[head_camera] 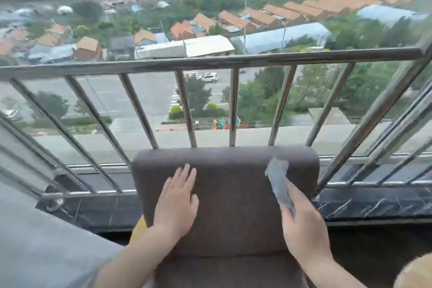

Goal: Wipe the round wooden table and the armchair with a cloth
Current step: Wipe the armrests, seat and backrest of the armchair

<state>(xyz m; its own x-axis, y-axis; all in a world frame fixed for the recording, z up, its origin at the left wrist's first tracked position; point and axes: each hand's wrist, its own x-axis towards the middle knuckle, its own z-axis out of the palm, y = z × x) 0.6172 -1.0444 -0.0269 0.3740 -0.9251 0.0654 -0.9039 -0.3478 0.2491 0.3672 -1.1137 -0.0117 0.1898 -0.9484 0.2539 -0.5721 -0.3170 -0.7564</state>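
Brown fabric covers the armchair [229,203], which stands right in front of the person with its tall back up against a metal railing [210,62]. The back fills the middle of the view, and the seat shows as a darker strip at the bottom.

There are two hands. The left hand [177,203] lies flat on the front of the chair back, left of the middle. Its fingers are straight and close together, pointing up, and it holds nothing. The right hand [301,224] is curled around one grey cloth [279,180]. The cloth sticks up out of the fist and its top end lies near the upper right part of the chair back. It looks blurry, so I cannot tell if it is pressed on the fabric or just above it.

The railing has one thick top bar and many thin bars going down. Behind the chair, six of them show. Below the railing runs a dark ledge [374,203] with thin white streaks.

A bit of yellow [139,229] peeks out at the chair's lower left side. A pale wooden edge [416,273] shows in the bottom right corner; too little shows to tell if it is the round table.

Far below are roofs, trees, a road and one white car [209,77].

I can see no words or labels to read, and nothing that holds other things.
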